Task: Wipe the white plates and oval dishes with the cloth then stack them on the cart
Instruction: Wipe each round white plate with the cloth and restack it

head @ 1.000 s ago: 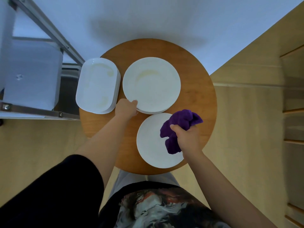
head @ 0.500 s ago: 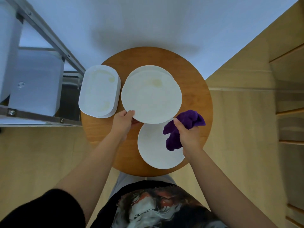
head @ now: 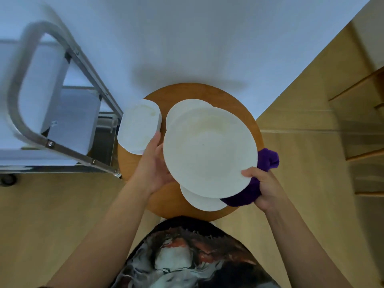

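A large round white plate (head: 209,151) is held above the round wooden table (head: 234,107), its rim overhanging the table's right edge. The left hand (head: 153,165) supports its left edge with fingers straight beneath; the right hand (head: 264,186) grips a crumpled purple cloth (head: 247,194) against the near-right rim, thumb on top. Beneath lie a stack of round white plates (head: 182,109) and a single white plate (head: 201,201). White oval dishes (head: 138,125) overhang the table's left edge, near the metal-framed cart (head: 68,146).
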